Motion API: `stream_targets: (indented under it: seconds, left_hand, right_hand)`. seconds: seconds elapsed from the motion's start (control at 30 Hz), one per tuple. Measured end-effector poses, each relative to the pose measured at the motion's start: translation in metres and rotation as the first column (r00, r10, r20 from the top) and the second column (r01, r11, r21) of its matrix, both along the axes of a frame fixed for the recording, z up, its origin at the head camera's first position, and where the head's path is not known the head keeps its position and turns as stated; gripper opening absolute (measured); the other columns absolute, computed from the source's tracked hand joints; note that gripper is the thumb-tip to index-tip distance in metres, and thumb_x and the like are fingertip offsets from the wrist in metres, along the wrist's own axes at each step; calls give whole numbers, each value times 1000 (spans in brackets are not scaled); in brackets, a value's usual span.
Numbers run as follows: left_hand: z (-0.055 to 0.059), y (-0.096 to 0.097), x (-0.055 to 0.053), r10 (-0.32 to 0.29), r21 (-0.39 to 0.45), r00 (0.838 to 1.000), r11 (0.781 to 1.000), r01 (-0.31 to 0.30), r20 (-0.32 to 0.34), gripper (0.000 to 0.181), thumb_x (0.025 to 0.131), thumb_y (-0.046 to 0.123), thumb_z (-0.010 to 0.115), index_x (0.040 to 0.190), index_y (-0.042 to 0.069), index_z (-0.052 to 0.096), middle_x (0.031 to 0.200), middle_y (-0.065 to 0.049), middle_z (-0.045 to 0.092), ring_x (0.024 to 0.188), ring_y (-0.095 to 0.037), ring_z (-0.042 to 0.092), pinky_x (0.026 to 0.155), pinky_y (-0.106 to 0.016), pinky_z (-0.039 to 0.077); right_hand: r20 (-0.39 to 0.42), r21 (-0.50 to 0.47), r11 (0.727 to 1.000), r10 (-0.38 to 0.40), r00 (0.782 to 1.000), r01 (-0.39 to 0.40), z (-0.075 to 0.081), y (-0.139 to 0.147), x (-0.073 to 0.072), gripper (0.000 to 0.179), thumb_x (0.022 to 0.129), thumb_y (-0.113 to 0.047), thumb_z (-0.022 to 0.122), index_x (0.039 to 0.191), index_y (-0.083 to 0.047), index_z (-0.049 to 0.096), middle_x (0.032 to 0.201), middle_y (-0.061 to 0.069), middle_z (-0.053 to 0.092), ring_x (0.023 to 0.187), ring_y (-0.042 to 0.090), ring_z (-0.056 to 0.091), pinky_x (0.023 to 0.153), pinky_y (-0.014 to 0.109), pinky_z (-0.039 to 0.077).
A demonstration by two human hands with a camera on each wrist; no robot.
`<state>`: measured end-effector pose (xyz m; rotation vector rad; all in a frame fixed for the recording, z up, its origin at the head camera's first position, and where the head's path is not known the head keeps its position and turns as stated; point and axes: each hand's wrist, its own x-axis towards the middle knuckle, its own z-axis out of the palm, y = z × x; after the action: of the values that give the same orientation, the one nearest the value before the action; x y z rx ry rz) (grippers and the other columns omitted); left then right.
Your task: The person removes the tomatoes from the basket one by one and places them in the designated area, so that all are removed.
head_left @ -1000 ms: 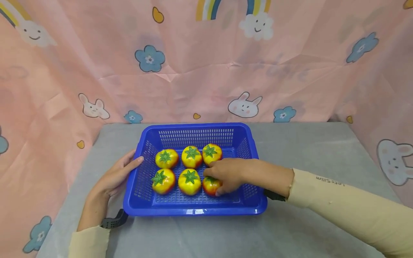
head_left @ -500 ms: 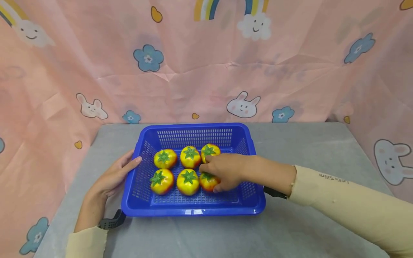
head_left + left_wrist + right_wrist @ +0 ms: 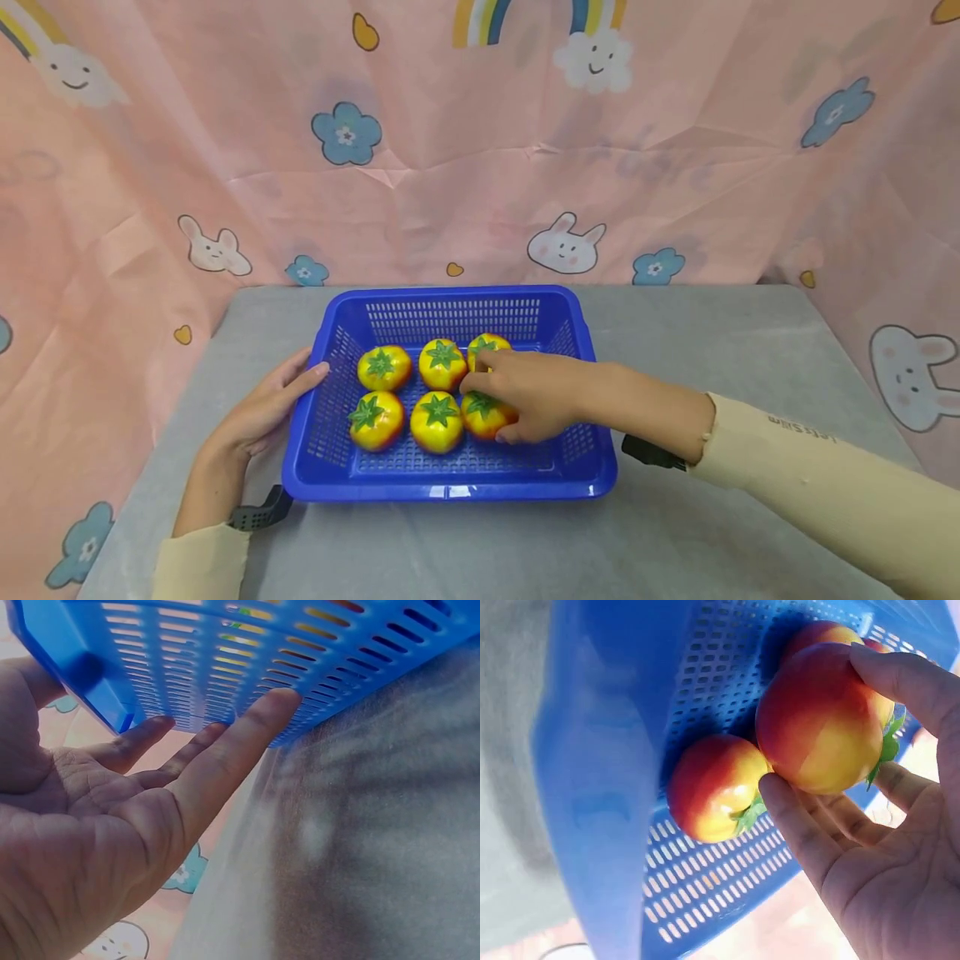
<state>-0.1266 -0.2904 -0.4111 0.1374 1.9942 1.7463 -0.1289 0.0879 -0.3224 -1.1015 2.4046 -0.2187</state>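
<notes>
A blue plastic basket (image 3: pixel 450 492) holds several shiny yellow-red tomatoes with green star-shaped tops, set in two rows. My right hand (image 3: pixel 525 392) reaches into its right side and grips the front right tomato (image 3: pixel 480 417) from above. In the right wrist view, thumb and fingers curl round this tomato (image 3: pixel 821 720), a little above another tomato (image 3: pixel 716 787). The back right tomato (image 3: pixel 487 343) is partly covered by my hand. At the basket's left end, my left hand (image 3: pixel 262 408) holds the wall, thumb over the rim and fingers (image 3: pixel 225 765) against the slotted outside.
The basket stands on a grey tabletop (image 3: pixel 720 358). Behind and at both sides hangs a pink printed cloth (image 3: pixel 450 183). Dark bands circle both wrists, the left one (image 3: pixel 262 510) close to the basket's front left corner.
My right hand, gripping the front right tomato, has risen slightly and moved a little toward the back. The left hand keeps its hold, and the other tomatoes stay in place.
</notes>
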Motion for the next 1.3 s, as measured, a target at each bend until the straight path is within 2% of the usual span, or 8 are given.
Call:
stream_targets:
  seconds: [0.23, 0.43, 0.63, 0.8, 0.93, 1.07, 1.17, 1.3]
  left_hand:
    - [0, 1, -2, -33, 39, 999, 999, 34, -3, 71, 115, 34, 42, 171, 10, 6, 159, -37, 37, 115, -16, 75, 93, -48, 66]
    - [-1, -1, -1, -24, 41, 1000, 999, 24, 10, 71, 115, 34, 43, 171, 11, 5, 157, -30, 43, 115, -15, 74, 93, -45, 66]
    - [0, -3, 0, -17, 34, 1000, 999, 16, 17, 72, 115, 33, 44, 171, 10, 4, 149, -15, 55, 114, -14, 75, 93, -43, 66]
    - [-1, -4, 0, -22, 48, 1000, 999, 21, 16, 72, 115, 31, 44, 171, 10, 4, 141, -2, 62, 113, -15, 76, 92, -43, 66]
    - [0, -3, -1, -30, 52, 1000, 998, 29, 9, 72, 115, 31, 44, 171, 10, 3, 142, -4, 61, 113, -16, 76, 92, -45, 66]
    - [0, -4, -1, -40, 73, 999, 997, 39, 6, 72, 115, 30, 43, 170, 9, 2, 140, 2, 62, 114, -14, 75, 92, -42, 66]
    - [0, -6, 0, -58, 116, 998, 992, 57, 1, 69, 116, 27, 39, 169, 5, 1, 135, 8, 65, 115, -12, 74, 94, -38, 66]
    - [0, -8, 1, -66, 145, 998, 987, 65, 2, 69, 116, 24, 38, 169, 4, 0, 135, 10, 66, 116, -12, 73, 94, -36, 65]
  right_hand:
    - [4, -77, 995, -67, 998, 67, -9, 20, 6, 61, 93, -27, 82, 149, -20, 58, 146, 8, 56, 128, 24, 59, 113, 47, 56]
    - [-20, -146, 982, -123, 992, 119, -12, 34, 11, 66, 93, -30, 83, 152, -18, 57, 148, 10, 58, 134, 27, 59, 114, 50, 55]
    - [-58, -265, 940, -237, 970, 214, -9, 50, 15, 68, 91, -32, 85, 150, -16, 56, 149, 10, 58, 136, 29, 59, 112, 53, 56]
    - [-36, -409, 874, -302, 953, 262, -10, 69, 17, 63, 91, -32, 85, 147, -19, 58, 147, 5, 58, 134, 28, 58, 111, 55, 56]
    - [-8, -478, 814, -380, 925, 330, -10, 86, 17, 64, 90, -29, 86, 147, -20, 58, 148, 7, 56, 131, 30, 60, 106, 55, 60]
    - [-22, -541, 753, -458, 889, 375, -13, 98, 20, 67, 89, -23, 87, 148, -18, 57, 147, 10, 55, 130, 33, 61, 103, 58, 60]
    - [-31, -605, 690, -518, 855, 397, -18, 104, 23, 67, 88, -20, 88, 148, -17, 57, 146, 11, 55, 131, 34, 60, 104, 62, 58]
    - [-46, -687, 606, -588, 808, 402, -26, 110, 27, 68, 88, -17, 88, 148, -16, 58, 144, 11, 57, 129, 31, 60, 105, 63, 57]
